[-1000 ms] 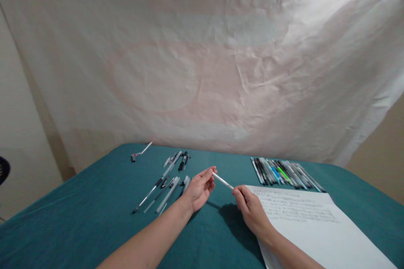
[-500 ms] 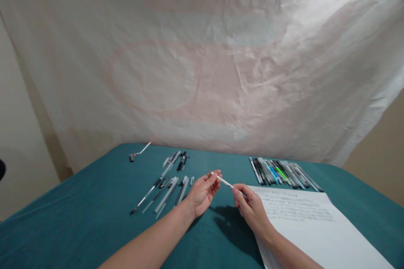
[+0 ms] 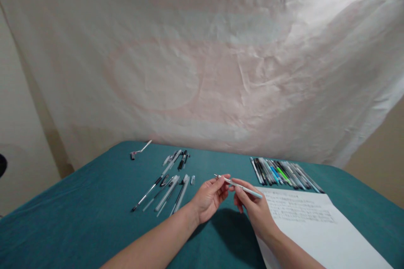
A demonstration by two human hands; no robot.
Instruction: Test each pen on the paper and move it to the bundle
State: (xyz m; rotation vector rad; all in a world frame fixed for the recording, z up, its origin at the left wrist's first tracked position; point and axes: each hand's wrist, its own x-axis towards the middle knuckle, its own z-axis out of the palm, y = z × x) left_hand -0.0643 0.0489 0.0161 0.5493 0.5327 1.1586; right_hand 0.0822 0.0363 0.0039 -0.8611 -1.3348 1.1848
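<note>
A slim white pen [image 3: 252, 192] with a pale blue rear end is held slantwise above the cloth between both hands. My left hand [image 3: 206, 199] pinches its front part between thumb and fingers, and a thin tip pokes out to the upper left. My right hand [image 3: 257, 211] grips the barrel further back, close to the left fingertips. Whether the barrel is in one piece under the fingers I cannot make out. Left of my left hand lie several clear pen parts [image 3: 167, 193], among them barrels and refills. Lined-up pens [image 3: 284, 173] rest beyond my right hand.
A sheet of paper [image 3: 303, 235] with handwriting lies at the right, partly under my right forearm. Dark pen parts [image 3: 182, 160] sit further back. At the far left of the green tablecloth [image 3: 78, 206] is a bent white piece [image 3: 143, 148]. A pale sheet hangs behind.
My right hand has turned and shifted slightly right, so the pen's pale blue rear now shows above it. Both hands have come closer together along the pen.
</note>
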